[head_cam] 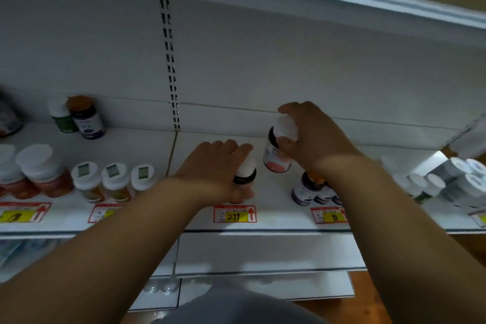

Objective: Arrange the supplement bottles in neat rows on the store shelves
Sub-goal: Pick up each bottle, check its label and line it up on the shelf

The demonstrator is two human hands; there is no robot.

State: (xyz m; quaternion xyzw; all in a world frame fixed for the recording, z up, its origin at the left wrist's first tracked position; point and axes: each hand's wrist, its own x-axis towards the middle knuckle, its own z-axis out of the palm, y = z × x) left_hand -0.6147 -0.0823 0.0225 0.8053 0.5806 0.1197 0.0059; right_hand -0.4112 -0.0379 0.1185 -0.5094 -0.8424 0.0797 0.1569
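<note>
On the white shelf (226, 226), my left hand (218, 166) grips a white-capped bottle with a dark neck (246, 173) standing near the front edge, above the 299 price tag (234, 214). My right hand (310, 134) holds a second white-capped bottle with a pink label (277, 158) by its cap, a little behind and to the right of the first. Whether this one touches the shelf I cannot tell. Purple-labelled bottles with orange caps (311, 189) stand under my right forearm.
Left section: three small white-capped bottles (114, 181) in a row, larger red-orange bottles (39, 173), and a green and a purple bottle (79, 118) at the back. White boxes and bottles (452, 181) crowd the right end. Another shelf (342, 0) hangs overhead.
</note>
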